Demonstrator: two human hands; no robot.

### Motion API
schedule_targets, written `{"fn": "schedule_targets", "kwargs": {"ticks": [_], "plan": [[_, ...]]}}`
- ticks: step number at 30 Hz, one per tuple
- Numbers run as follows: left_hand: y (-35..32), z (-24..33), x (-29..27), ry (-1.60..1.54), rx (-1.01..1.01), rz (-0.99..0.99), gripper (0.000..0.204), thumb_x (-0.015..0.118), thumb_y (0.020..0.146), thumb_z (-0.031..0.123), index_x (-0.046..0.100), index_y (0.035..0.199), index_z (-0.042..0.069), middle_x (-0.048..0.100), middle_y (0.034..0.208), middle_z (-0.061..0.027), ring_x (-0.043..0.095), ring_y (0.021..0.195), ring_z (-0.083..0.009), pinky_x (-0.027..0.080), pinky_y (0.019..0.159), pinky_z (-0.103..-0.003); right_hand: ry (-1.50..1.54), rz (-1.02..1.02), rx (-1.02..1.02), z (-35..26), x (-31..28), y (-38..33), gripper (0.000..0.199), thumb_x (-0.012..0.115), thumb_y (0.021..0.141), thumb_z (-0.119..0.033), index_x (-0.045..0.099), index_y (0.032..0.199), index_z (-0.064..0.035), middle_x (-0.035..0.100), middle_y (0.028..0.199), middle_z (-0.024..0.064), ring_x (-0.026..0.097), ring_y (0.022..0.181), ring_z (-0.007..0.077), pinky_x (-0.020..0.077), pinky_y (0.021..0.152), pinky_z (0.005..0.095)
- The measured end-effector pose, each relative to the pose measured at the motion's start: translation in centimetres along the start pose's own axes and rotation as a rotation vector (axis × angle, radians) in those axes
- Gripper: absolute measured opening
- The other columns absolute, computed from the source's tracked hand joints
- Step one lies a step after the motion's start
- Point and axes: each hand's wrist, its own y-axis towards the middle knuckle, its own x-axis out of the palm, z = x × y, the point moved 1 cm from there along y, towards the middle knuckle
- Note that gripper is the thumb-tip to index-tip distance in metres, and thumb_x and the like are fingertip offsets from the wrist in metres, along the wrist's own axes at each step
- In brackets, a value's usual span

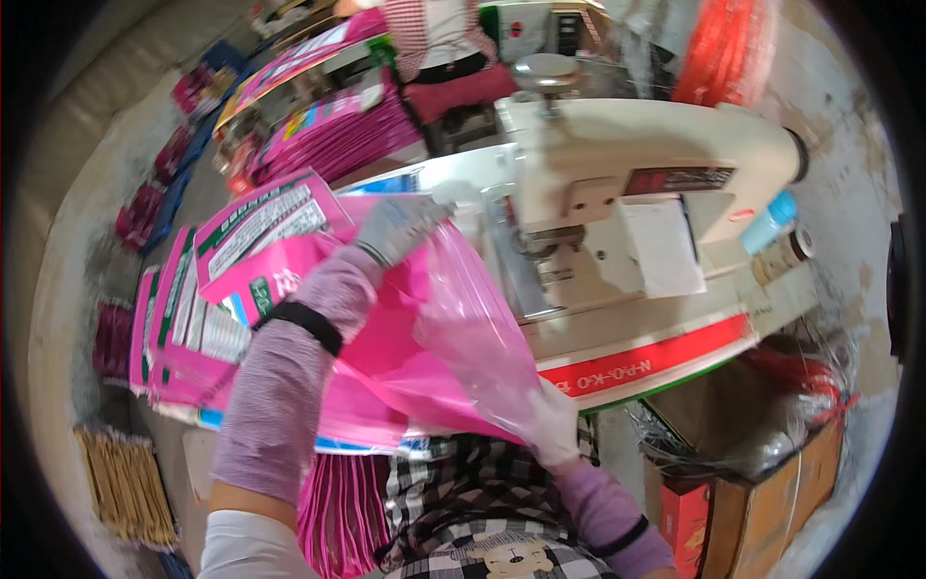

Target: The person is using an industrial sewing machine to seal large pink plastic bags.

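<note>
A large pink printed bag [386, 328] with a clear plastic liner [473, 357] stretches between my gloved hands. My left hand [400, 229], in a grey-white glove, grips the bag's far upper edge beside the sewing machine table. Lower and to the right, my right hand [552, 423], also gloved, holds the near end of the same edge, where the liner shows. The fingertips of the right hand are partly hidden by the plastic. Under my left forearm lies a stack of similar pink bags [183, 318] with green and white printing.
A cream sewing machine [666, 154] stands right of the bag on its table [617, 338]. A thread cone [783, 256] sits at its right end. Below are cardboard boxes [772, 511]. Farther off, a person [434, 39] is near more stacked pink bags [338, 135]; red strands [728, 53] hang nearby.
</note>
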Motion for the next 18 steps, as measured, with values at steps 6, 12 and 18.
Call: {"fn": "schedule_targets", "kwargs": {"ticks": [6,12,18], "plan": [[6.1,4.6,8.6,-0.109,-0.182,-0.305,0.014,0.061,0.081,0.017,0.074,0.086,0.018,0.069,0.086,-0.0103,0.067,0.085,-0.0297,0.054,0.076,-0.037,-0.705,0.129,-0.298,-2.7,-6.6,-2.0,0.042,0.067,0.083,-0.013,0.062,0.124,-0.0056,0.067,0.075,0.0084,0.067,0.069,0.0247,0.0521,0.063,0.0327],[3.8,4.1,8.6,-0.491,-0.372,-0.469,0.021,0.060,0.090,0.024,0.072,0.104,0.014,0.069,0.078,-0.0103,0.068,0.070,-0.0270,0.053,0.065,-0.038,-0.710,-0.043,-0.101,-3.8,-8.0,-3.5,0.032,0.066,0.082,-0.015,0.068,0.114,-0.0163,0.063,0.066,0.0119,0.064,0.060,0.0289,0.0477,0.053,0.0371],[7.3,11.1,5.7,0.472,-0.004,-0.417,0.023,0.056,0.092,0.027,0.072,0.094,0.011,0.069,0.077,-0.0114,0.067,0.074,-0.0295,0.051,0.068,-0.048,-0.602,0.098,-0.220,-2.2,-6.3,0.8,0.033,0.058,0.083,-0.006,0.069,0.113,-0.0145,0.064,0.068,0.0145,0.064,0.060,0.0308,0.0495,0.055,0.0406]]}}
